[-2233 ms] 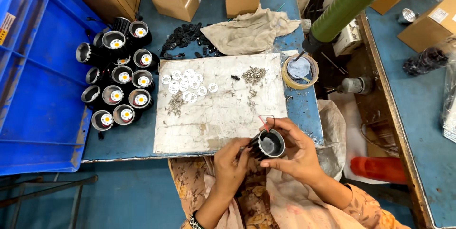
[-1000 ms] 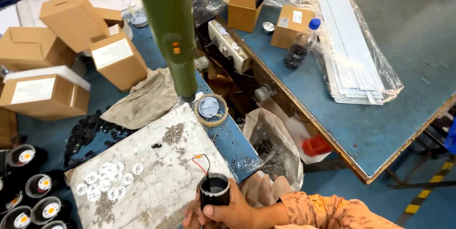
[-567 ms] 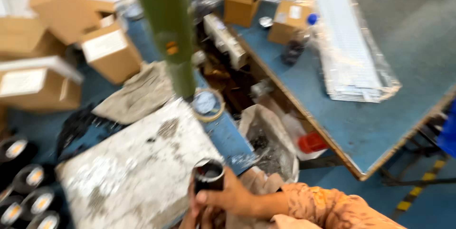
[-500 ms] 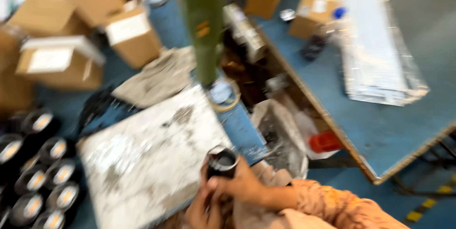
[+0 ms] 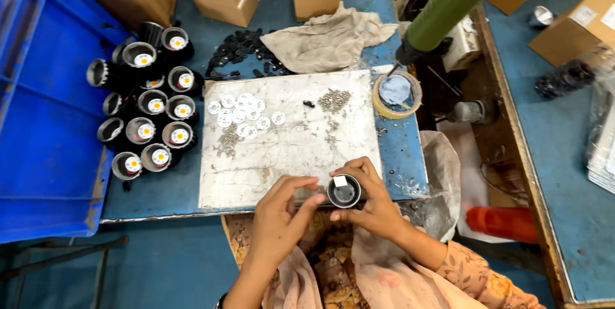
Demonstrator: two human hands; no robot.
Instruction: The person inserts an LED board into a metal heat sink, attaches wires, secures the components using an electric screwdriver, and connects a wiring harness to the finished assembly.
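Housing [image 5: 344,192] of black metal, a small cylindrical lamp body with a white square chip inside, sits at the near edge of the pale work board [image 5: 288,139], and I judge it rigid and light but fragile at the chip — so I would take it by the outer wall only. My right hand [image 5: 375,203] grasps its rim with curled fingers, while the left hand [image 5: 278,219] touches its side with thumb and forefinger. Compared with half a second ago, the view has swung back to the left — the cluster of finished lamps [image 5: 150,100] and the blue crate [image 5: 45,110] show fully again, and the picture is no longer blurred.
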